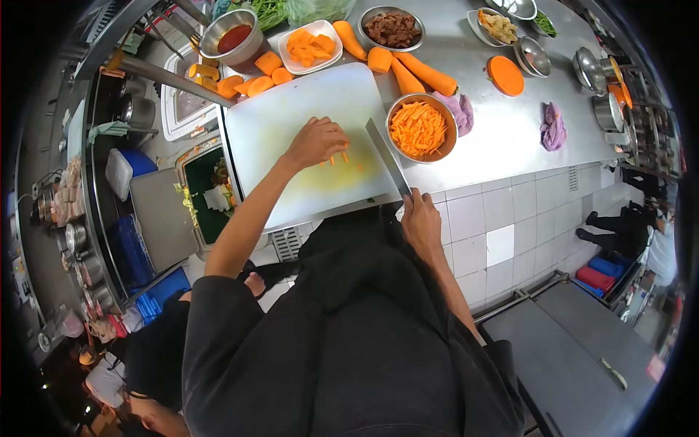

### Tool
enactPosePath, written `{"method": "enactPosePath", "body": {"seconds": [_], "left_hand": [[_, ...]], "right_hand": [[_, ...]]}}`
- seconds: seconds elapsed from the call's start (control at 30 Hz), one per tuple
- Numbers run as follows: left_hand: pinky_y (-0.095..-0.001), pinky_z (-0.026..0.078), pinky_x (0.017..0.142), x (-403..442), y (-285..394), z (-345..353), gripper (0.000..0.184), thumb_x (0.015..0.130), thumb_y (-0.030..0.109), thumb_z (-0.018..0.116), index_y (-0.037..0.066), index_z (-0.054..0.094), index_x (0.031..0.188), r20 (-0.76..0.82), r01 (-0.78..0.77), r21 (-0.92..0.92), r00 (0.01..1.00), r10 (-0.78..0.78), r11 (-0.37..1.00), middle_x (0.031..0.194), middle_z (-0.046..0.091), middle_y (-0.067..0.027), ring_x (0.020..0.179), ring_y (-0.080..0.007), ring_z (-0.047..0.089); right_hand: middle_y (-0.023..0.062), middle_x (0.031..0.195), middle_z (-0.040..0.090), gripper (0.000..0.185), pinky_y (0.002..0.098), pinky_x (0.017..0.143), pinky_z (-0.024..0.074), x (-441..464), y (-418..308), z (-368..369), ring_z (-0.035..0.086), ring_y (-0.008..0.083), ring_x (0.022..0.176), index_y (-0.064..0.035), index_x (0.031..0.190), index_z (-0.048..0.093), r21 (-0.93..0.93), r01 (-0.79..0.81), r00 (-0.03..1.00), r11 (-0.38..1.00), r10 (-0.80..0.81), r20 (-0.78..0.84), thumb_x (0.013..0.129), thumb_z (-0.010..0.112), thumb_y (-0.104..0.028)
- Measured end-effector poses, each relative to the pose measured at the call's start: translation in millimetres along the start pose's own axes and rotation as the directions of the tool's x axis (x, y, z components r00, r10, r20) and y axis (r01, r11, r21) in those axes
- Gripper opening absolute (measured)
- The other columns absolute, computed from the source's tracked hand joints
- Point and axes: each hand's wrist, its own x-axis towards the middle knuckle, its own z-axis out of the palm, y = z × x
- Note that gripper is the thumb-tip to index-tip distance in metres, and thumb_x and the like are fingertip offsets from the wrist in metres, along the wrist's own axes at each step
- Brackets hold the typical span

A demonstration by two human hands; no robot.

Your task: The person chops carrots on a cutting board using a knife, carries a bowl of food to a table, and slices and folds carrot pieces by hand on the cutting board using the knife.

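Note:
Over the middle of the white cutting board, my left hand is closed, its fingers bent together above a few small carrot strips. What it holds, if anything, is too small to name. My right hand grips the handle of a large knife, whose blade lies along the board's right side. Just right of the blade, a metal bowl holds shredded carrot. Behind the board are whole carrots, cut carrot chunks and a white dish of carrot pieces.
A bowl of red sauce and a bowl of meat stand at the back. Purple cloths, an orange lid and more bowls are on the right. A scrap bin is left; people are at both sides.

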Motion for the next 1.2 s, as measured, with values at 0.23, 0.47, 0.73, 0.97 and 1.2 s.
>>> {"method": "enactPosePath", "body": {"seconds": [0.23, 0.47, 0.73, 0.97, 1.2], "left_hand": [[-0.0375, 0.045, 0.081, 16.8, 29.4, 42.4, 0.009, 0.081, 0.015, 0.071, 0.013, 0.072, 0.089, -0.216, 0.1, -0.101, 0.969, -0.12, 0.99, 0.087, 0.066, -0.0015, 0.088, -0.0227, 0.06], [-0.0373, 0.043, 0.078, 15.7, 29.5, 43.0, 0.008, 0.081, 0.011, 0.067, 0.014, 0.07, 0.088, -0.254, 0.12, -0.138, 0.955, -0.152, 0.983, 0.088, 0.064, -0.0006, 0.086, -0.0221, 0.06], [-0.0355, 0.042, 0.076, 15.2, 26.9, 54.9, 0.01, 0.08, 0.009, 0.064, 0.015, 0.07, 0.086, -0.368, 0.053, -0.115, 0.925, -0.092, 0.992, 0.083, 0.063, -0.0005, 0.083, -0.0198, 0.061], [-0.0345, 0.042, 0.076, 13.8, 18.9, 52.8, 0.017, 0.075, 0.008, 0.065, 0.014, 0.07, 0.091, -0.355, 0.017, -0.016, 0.935, -0.022, 1.0, 0.089, 0.064, -0.0006, 0.085, -0.0189, 0.06], [-0.0333, 0.04, 0.077, 14.9, 21.5, 50.7, 0.017, 0.079, 0.008, 0.061, 0.018, 0.071, 0.086, -0.361, 0.053, -0.031, 0.93, -0.061, 0.998, 0.084, 0.062, 0.0019, 0.085, -0.0166, 0.059]], "right_hand": [[0.0307, 0.074, 0.061, 0.021, 0.0585, 0.061, 0.0471, 21.5, -4.4, 12.3, 0.06, 0.0509, 0.071, 0.0032, 0.114, 0.042, 0.129, 0.1, 0.981, 0.987, -0.119, 0.155, 0.097, 0.047, -0.008], [0.0303, 0.064, 0.059, 0.023, 0.0586, 0.056, 0.0454, 12.9, -19.4, 12.8, 0.059, 0.0513, 0.064, 0.0009, 0.115, 0.038, 0.041, 0.056, 0.982, 0.998, -0.062, 0.179, 0.097, 0.049, -0.008], [0.0267, 0.067, 0.062, 0.018, 0.0566, 0.057, 0.0474, 10.7, -26.3, -5.0, 0.062, 0.0475, 0.063, -0.0007, 0.112, 0.04, -0.066, 0.083, 0.966, 0.994, -0.064, 0.252, 0.096, 0.045, -0.007], [0.0256, 0.069, 0.063, 0.022, 0.0553, 0.058, 0.048, 11.5, -17.0, -12.2, 0.063, 0.0463, 0.065, -0.0017, 0.114, 0.041, -0.086, 0.159, 0.957, 0.984, -0.132, 0.258, 0.092, 0.045, -0.003], [0.0279, 0.07, 0.063, 0.027, 0.0569, 0.06, 0.0488, 20.4, -13.0, -0.5, 0.063, 0.0475, 0.067, -0.0004, 0.112, 0.04, -0.084, 0.126, 0.956, 0.988, -0.098, 0.277, 0.086, 0.045, 0.002]]}}
